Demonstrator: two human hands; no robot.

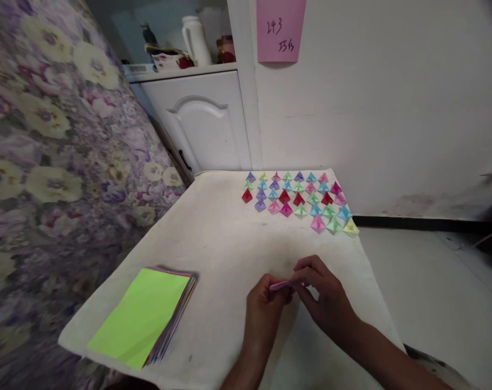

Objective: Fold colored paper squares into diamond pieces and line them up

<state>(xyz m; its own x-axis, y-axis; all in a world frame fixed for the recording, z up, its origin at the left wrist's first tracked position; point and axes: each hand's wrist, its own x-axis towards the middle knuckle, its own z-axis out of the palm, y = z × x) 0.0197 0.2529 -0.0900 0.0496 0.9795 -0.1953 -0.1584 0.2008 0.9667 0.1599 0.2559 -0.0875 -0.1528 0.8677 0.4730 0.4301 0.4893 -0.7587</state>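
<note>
A small folded piece of pink paper (280, 285) is held up above the table between both hands. My left hand (266, 300) is closed on its left end, thumb on top. With thumb and fingertips, my right hand (321, 287) pinches the right end, partly hiding it. Beyond the hands, several small folded paper shapes (285, 209) stand in rows at the table's far right corner, in red, pink, green, blue, purple and yellow. To the left lies a stack of coloured paper sheets (142, 317), bright green on top.
A cream cloth covers the table (213, 233). Floral fabric (79, 179) hangs along the left side. Behind the table are a white cabinet (201, 124) with a white jug (196, 40) on its shelf, and a wall bearing a pink note (280, 30).
</note>
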